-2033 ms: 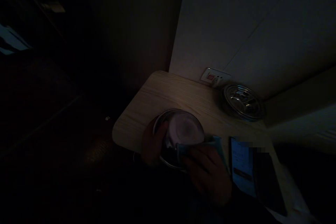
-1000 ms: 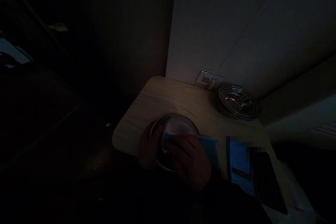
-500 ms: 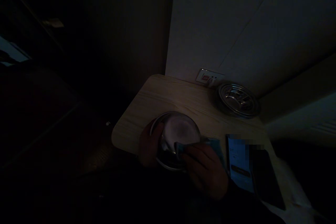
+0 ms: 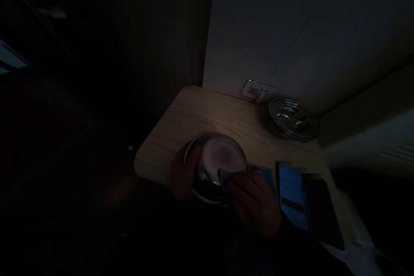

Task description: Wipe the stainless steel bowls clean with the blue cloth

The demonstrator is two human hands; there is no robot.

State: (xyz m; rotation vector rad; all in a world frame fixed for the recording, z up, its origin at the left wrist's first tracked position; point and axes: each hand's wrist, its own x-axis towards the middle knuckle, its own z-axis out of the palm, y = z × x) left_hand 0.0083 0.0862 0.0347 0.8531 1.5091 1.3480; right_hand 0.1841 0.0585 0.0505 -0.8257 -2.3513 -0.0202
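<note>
A shiny metal bowl (image 4: 223, 153) is held tilted at the table's near edge, its flat round base turned up toward me. My left hand (image 4: 183, 174) grips its rim on the left, with the thumb lying over the outer side. In my right hand (image 4: 255, 202) a bluish cloth (image 4: 224, 177) is pinched and pressed against the bowl's side near the base. More blue material (image 4: 267, 174) shows behind the right hand. The view is very dark, so the lower side of the bowl is hard to make out.
On the wooden table (image 4: 168, 133), a stack of metal bowls (image 4: 293, 120) stands at the back right by the wall. A lit phone (image 4: 293, 194) lies right of my hand beside a dark flat object (image 4: 325, 215). A socket (image 4: 258, 90) with a plug is on the wall.
My right hand and the cloth have shifted very slightly on the bowl's side. The whole view has moved a little; the left hand keeps its hold on the rim.
</note>
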